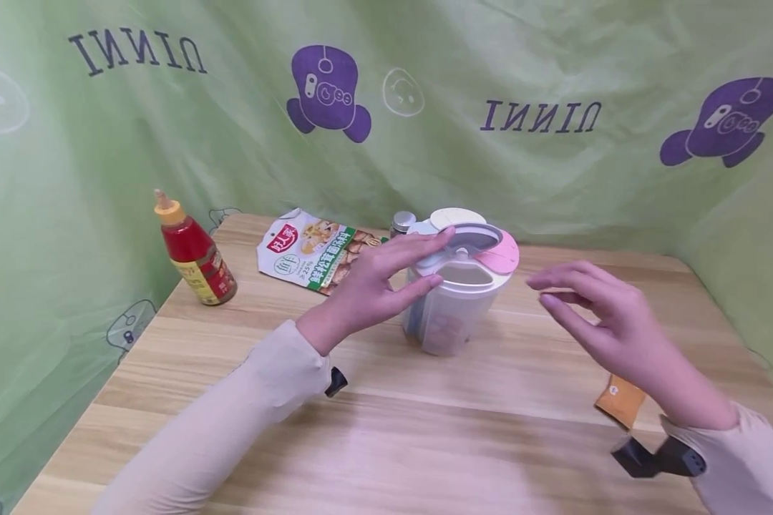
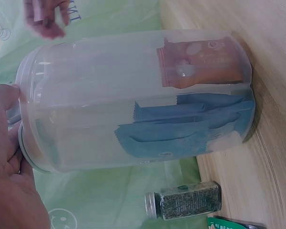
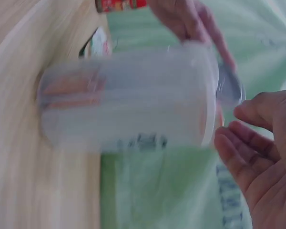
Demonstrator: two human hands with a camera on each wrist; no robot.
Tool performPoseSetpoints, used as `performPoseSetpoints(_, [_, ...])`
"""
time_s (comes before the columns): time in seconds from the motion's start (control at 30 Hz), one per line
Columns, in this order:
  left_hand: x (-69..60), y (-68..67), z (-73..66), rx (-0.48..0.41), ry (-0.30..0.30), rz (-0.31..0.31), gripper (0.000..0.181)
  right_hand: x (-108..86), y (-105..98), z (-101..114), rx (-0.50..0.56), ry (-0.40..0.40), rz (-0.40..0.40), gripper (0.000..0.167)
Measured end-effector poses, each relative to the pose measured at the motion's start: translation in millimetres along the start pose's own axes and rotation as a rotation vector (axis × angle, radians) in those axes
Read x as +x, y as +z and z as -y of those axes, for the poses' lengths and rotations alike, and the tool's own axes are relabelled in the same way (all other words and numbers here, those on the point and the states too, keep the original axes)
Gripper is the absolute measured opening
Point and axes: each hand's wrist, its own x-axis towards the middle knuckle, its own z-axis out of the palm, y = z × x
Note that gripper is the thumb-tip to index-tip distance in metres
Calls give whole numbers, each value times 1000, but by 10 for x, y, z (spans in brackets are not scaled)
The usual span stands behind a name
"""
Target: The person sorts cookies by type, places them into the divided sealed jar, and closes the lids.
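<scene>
A translucent divided storage container (image 1: 447, 322) stands upright on the table, its lid in pastel sections with a grey flap (image 1: 479, 236) raised over one opening. My left hand (image 1: 376, 286) rests on the lid, fingers extended to the flap and thumb at the rim. Blue packets (image 2: 167, 136) and an orange packet (image 2: 202, 62) show through the container's wall in the left wrist view. To the right of the lid, my right hand (image 1: 602, 322) hovers with bent fingers and nothing between them. An orange packet (image 1: 620, 400) lies on the table beneath the right forearm.
A red sauce bottle with a yellow cap (image 1: 200, 257) stands at the left. Behind my left hand lies a white and green food pouch (image 1: 309, 250). A glass spice jar (image 2: 188, 200) stands beside the container. Green printed cloth (image 1: 522, 172) hangs behind the wooden table (image 1: 425, 443).
</scene>
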Motion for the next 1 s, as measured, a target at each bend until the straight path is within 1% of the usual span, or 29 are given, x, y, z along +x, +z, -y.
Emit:
performPoseSetpoints(0.07, [0,16,8,2,2,4,53,-136,-71,-97,-43,73,16,36])
performPoseSetpoints(0.13, [-2,24,12,9,1,4,53,-281,-149,-225,-82,163,69,34])
performPoseSetpoints(0.23, [-10,16,10,12,2,1,53,-488,-283,-444,-125,295,186,31])
performPoseSetpoints(0.33, [-5,17,9,7,3,8,54,-692,-426,-644,-161,436,320,33])
performPoseSetpoints(0.4, [-4,15,12,9,2,10,54,-813,-501,-742,-191,527,418,40])
performPoseSetpoints(0.47, [-5,14,16,13,2,10,53,-929,-558,-828,-222,600,506,47])
performPoseSetpoints(0.53, [-2,13,19,19,5,9,53,-1041,-603,-889,-238,666,570,52])
performPoseSetpoints(0.63, [6,13,15,19,12,10,53,-1206,-655,-978,-235,722,608,54])
performPoseSetpoints(0.7, [12,14,13,15,14,10,53,-1317,-665,-1020,-231,752,617,53])
performPoseSetpoints(0.8, [12,16,10,10,11,10,52,-1452,-671,-1075,-227,760,619,50])
performPoseSetpoints(0.87, [8,17,14,8,5,10,52,-1520,-663,-1099,-232,754,599,48])
performPoseSetpoints(1.0, [-6,15,17,5,-4,8,52,-1577,-650,-1134,-230,745,558,47])
